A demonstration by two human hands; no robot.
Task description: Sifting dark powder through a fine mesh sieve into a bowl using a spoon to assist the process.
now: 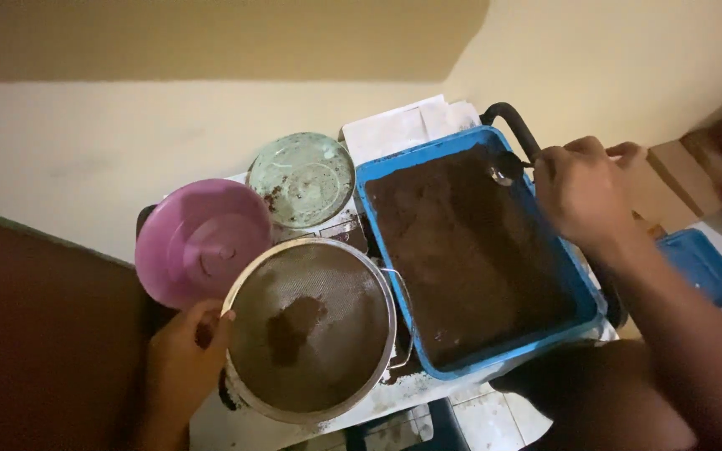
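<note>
i have my right hand (580, 190) closed around the handle of a metal spoon (504, 171), fingers curled tight on it, the bowl of the spoon hanging just over the far corner of the blue tray (582, 280) that is full of dark brown powder (461, 255). my left hand (184, 355) grips the near rim of the round mesh sieve (311, 330), thumb hooked over the edge and the other fingers hidden under it, so i can't tell how far they wrap. the sieve sits just beside the tray, with a small dark heap already on its mesh. to do this well, i judge i should dip the spoon shallowly, lift a modest scoop, and carry it low across the tray wall so spills fall back in. keeping the sieve level and steady matters too. a pink bowl (198, 242) and a pale green lid (302, 179) sit behind the sieve, touching or nearly so.
</note>
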